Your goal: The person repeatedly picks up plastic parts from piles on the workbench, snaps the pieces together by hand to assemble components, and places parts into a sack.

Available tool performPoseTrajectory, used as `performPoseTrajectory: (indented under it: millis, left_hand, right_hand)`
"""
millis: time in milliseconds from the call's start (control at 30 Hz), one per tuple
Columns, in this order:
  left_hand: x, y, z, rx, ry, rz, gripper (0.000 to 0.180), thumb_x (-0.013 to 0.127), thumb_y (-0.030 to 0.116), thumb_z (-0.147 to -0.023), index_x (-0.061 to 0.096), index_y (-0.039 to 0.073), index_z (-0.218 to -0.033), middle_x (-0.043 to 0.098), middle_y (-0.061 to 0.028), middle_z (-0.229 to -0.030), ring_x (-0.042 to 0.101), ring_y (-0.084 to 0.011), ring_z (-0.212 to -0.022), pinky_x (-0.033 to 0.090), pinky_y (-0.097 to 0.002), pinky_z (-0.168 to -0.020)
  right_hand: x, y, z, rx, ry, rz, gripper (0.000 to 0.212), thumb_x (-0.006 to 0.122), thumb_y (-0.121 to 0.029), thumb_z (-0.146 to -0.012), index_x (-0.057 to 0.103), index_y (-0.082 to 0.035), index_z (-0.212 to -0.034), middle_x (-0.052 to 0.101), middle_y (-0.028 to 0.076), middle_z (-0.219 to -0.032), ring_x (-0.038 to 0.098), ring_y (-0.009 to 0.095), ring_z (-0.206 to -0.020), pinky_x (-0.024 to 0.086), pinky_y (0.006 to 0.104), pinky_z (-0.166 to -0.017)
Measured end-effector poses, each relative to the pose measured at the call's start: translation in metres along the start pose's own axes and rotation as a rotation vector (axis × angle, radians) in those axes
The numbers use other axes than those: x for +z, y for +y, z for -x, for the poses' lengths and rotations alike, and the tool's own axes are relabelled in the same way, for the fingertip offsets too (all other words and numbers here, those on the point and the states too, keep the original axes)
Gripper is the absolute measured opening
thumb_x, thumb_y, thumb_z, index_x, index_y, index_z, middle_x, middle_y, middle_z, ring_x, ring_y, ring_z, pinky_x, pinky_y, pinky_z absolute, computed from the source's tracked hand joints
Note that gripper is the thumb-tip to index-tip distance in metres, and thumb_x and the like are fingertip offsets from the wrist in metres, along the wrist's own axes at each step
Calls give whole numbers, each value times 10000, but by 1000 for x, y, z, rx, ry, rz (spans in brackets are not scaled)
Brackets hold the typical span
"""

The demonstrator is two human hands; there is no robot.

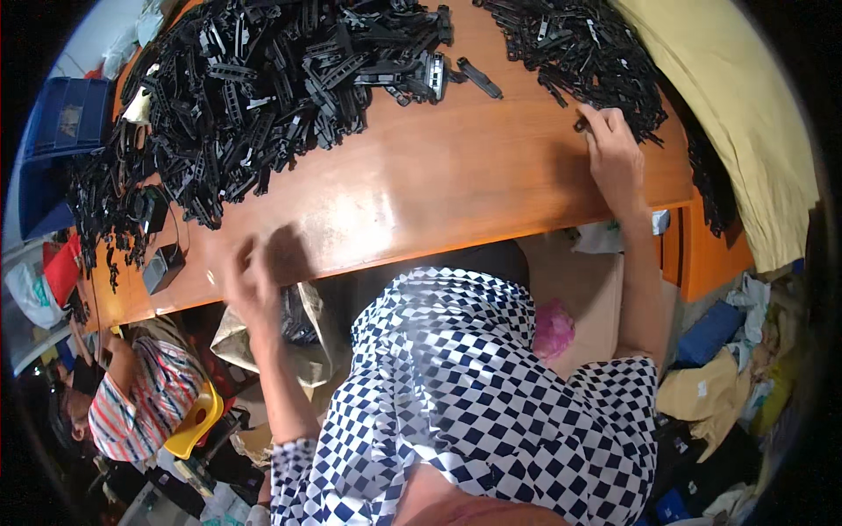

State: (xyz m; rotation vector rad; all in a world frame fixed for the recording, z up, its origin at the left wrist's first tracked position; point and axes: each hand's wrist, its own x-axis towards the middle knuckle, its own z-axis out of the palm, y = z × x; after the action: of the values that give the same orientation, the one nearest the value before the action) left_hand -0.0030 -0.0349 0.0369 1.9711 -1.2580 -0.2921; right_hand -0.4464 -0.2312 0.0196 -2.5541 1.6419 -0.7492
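My right hand (614, 153) reaches across the orange-brown wooden table (438, 193) to the near edge of a pile of small black plastic parts (588, 53). Its fingertips pinch one small black part (581, 124). My left hand (250, 280) is blurred at the table's near edge, fingers curled, just above an open bag of black parts (298, 320) that sits below the table. Whether it holds anything is unclear. A much larger heap of long black plastic pieces (254, 96) covers the far left of the table.
A small dark box (162, 263) sits at the table's left edge, with a blue crate (66, 118) beyond it. Another person in a striped shirt (140, 399) sits at lower left by a yellow stool (197, 421). Yellow cloth (745, 114) hangs on the right, above a cardboard box (583, 280).
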Motion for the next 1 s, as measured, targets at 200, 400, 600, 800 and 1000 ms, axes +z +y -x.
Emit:
performPoseTrajectory:
  millis: [200,400,600,800,1000]
  left_hand:
    - [109,133,-73,713,-367,-105,204,605,15,-782,610,47,-983,617,-122,-900,601,-297,-854,462,-383,-799]
    - [213,157,-124,932,-347,-355,179,640,234,-803,627,83,-898,626,-76,-864,573,-252,-868,393,-414,-780]
    - [244,181,-136,847,-426,-722,411,604,463,-818,675,67,-902,654,-76,-879,581,-247,-927,364,-449,-802]
    - [250,191,-139,790,-497,-766,432,632,457,-802,673,51,-944,664,-85,-933,586,-253,-956,366,-434,-817]
    - [259,194,-137,797,-635,-695,310,667,328,-797,657,49,-933,663,-121,-958,601,-278,-986,444,-427,-810]
  right_hand:
    - [-8,24,-16,-53,-227,66,200,627,-77,-803,579,-58,-997,505,114,-865,557,292,-845,474,399,-711]
    - [-6,17,-18,5,-217,-36,182,647,-83,-790,556,-40,-942,507,120,-887,552,299,-884,469,395,-727]
    - [11,11,-2,195,-67,-281,169,619,-61,-822,545,0,-961,552,134,-894,574,305,-855,470,366,-740]
    - [20,-5,11,411,1,-713,86,574,-75,-899,602,-20,-959,587,2,-750,528,59,-633,422,207,-560]
    - [43,-24,30,513,30,-1143,167,518,-63,-936,566,-12,-1087,608,26,-851,492,37,-612,408,180,-532]
